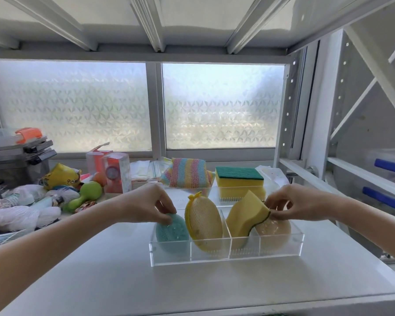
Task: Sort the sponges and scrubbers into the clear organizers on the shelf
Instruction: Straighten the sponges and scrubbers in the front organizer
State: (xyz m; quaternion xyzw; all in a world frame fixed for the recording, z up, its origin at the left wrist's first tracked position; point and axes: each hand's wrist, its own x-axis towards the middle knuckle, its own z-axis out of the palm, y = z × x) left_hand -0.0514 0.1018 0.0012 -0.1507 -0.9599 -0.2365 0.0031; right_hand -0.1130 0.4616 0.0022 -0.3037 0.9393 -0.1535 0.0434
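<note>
A clear organizer (226, 258) with several compartments stands on the white shelf. From left to right it holds a teal scrubber (172, 232), a yellow mesh scrubber (203, 221), a curved yellow sponge (244, 218) and a beige scrubber (275, 228), all standing on edge. My left hand (155, 205) pinches the top of the teal scrubber. My right hand (290, 202) pinches the upper corner of the curved yellow sponge. Behind, a second clear organizer (269, 192) holds a rainbow striped sponge (188, 173) and a yellow sponge with green top (238, 180).
Clutter fills the shelf's left side: plastic bags (21, 215), a green toy (87, 195), small boxes (116, 172) and a grey case (14, 156). White shelf uprights (290, 110) stand at the right. Frosted windows lie behind.
</note>
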